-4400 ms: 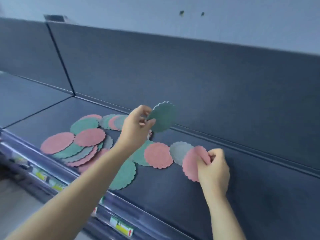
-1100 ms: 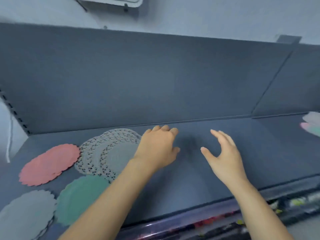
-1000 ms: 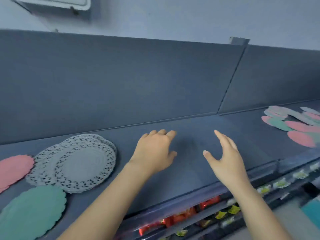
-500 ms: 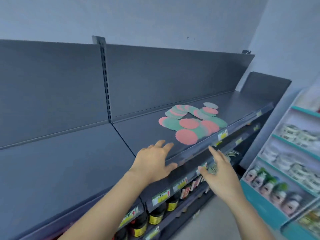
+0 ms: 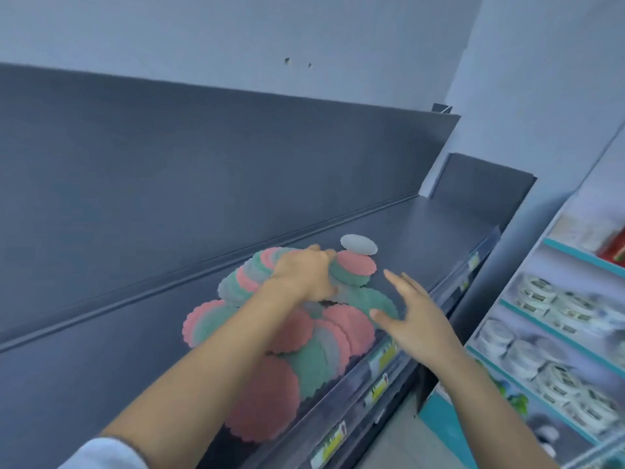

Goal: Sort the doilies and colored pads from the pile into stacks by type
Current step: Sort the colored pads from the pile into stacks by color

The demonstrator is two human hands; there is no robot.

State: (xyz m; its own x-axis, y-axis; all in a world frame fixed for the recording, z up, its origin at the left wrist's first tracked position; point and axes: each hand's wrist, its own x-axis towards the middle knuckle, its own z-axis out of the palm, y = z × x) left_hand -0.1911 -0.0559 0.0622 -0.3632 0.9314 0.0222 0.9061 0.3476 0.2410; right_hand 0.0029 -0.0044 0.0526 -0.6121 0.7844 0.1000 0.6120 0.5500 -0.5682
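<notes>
My left hand curls onto the pile, perhaps pinching a green pad (blur hides the fingertips). I should peel off just one, with my right hand open and spread, ready to steady the rest.

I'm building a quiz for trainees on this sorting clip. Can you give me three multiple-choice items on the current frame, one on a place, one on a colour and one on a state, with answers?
1. Where does the pale pad lie?
A) at the far end of the pile
B) in a box
C) on the floor

2. What colour is the pad nearest the camera?
A) green
B) pink
C) yellow

3. The right hand is:
A) gripping a pad
B) open, holding nothing
C) out of view

Answers:
1 A: it sits at the end of the pile farthest from the camera.
2 B: the large pad in front is plainly pink.
3 B: its fingers are spread above the pile's edge, with nothing in them.
</notes>
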